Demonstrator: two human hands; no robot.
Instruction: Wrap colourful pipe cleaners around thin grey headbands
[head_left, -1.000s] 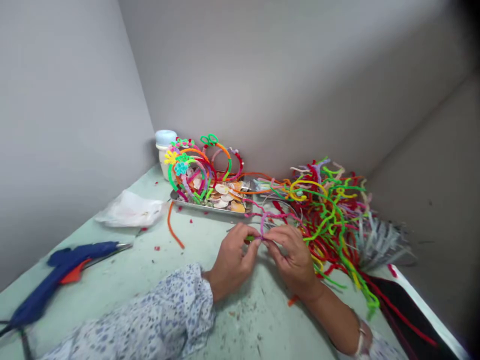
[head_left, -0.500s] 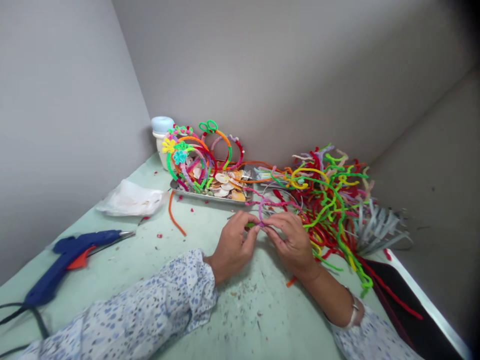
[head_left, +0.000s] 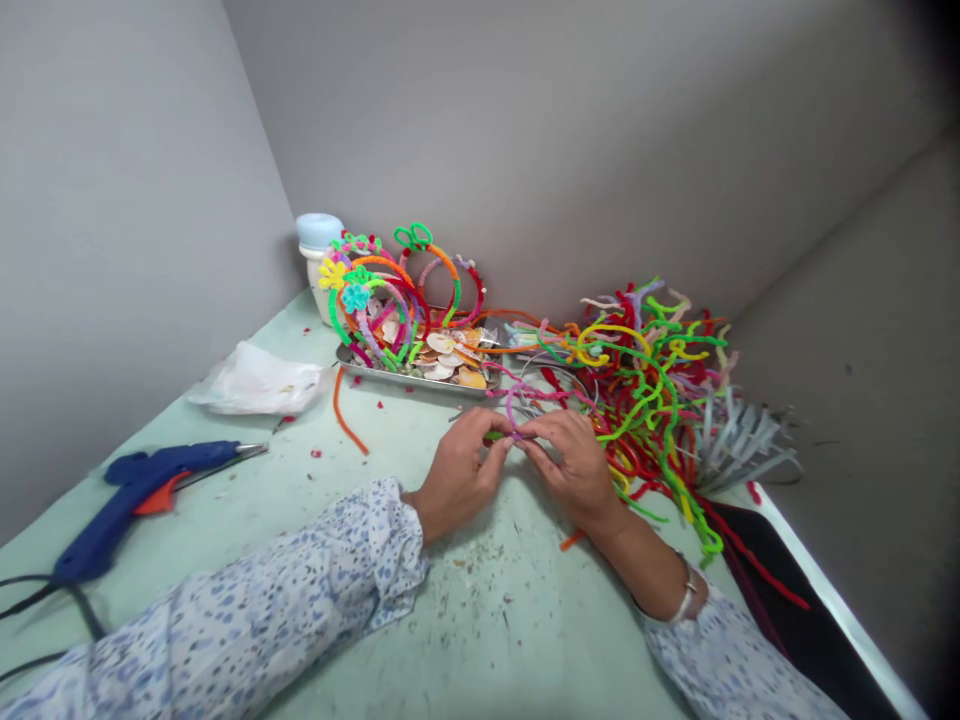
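My left hand (head_left: 459, 470) and my right hand (head_left: 576, 470) meet fingertip to fingertip over the middle of the table. Both pinch a purple pipe cleaner (head_left: 511, 405), whose free part curves up above the fingers. A bit of green shows between my left thumb and forefinger. Behind the hands, a metal tray (head_left: 427, 383) holds shells (head_left: 446, 358) and several pipe-cleaner hoops (head_left: 457, 285), some with flowers. Beside my right hand lies a tangled heap of coloured pipe cleaners (head_left: 645, 400).
A blue glue gun (head_left: 135, 505) with a cord lies at the left. Behind it are a white plastic bag (head_left: 259, 380) and a lidded container (head_left: 318, 262). An orange pipe cleaner (head_left: 345, 420) lies before the tray. Grey strips (head_left: 746, 440) and a black surface (head_left: 795, 620) are at the right.
The whole view has shifted slightly, so the table items appear a little higher and further left. Both hands keep the same pinch on the purple pipe cleaner.
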